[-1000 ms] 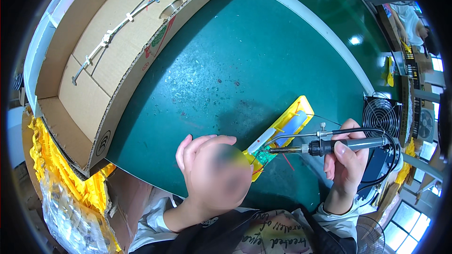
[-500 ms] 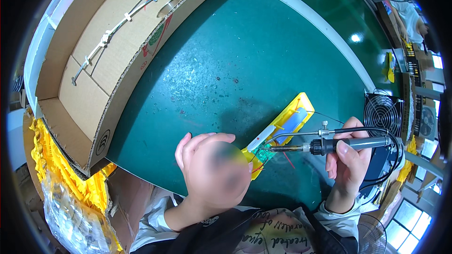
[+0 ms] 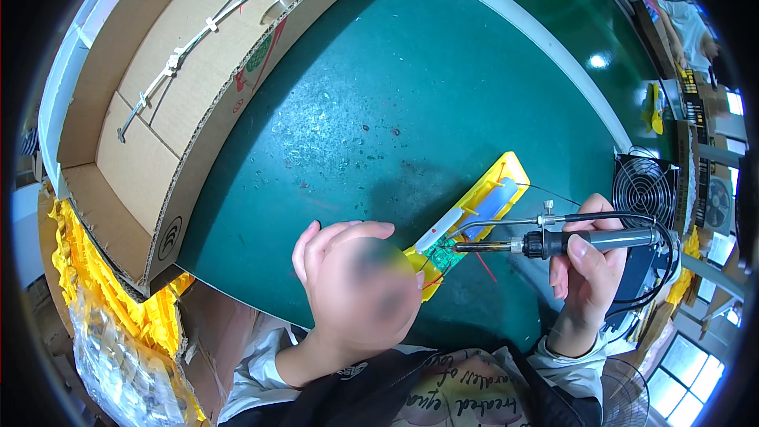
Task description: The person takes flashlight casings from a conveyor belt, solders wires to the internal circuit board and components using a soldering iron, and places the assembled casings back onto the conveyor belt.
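Note:
My right hand [image 3: 591,262] is closed around the grey and black handle of a soldering iron [image 3: 553,244]. A thin metal tube is clamped along the iron and bends down at its tip. The tip lies over a small green circuit board [image 3: 443,255] in one end of a narrow yellow plastic casing [image 3: 511,164]. A blue-grey block [image 3: 490,207], a white strip and thin red and black wires also sit at the casing. My left hand [image 3: 360,289] is curled at the casing's near left end, gripping it. A blur hides much of this hand.
A large open cardboard box [image 3: 190,150] stands at the left, with a cable and white connectors inside. Yellow pieces and a clear plastic bag [image 3: 118,364] lie below it. A black fan [image 3: 646,188] stands at the right. Farther right, part of another person [image 3: 686,32] shows.
The casing and the soldering iron have shifted very slightly, and a little more of the green board shows beside the tip. Both hands keep their grips.

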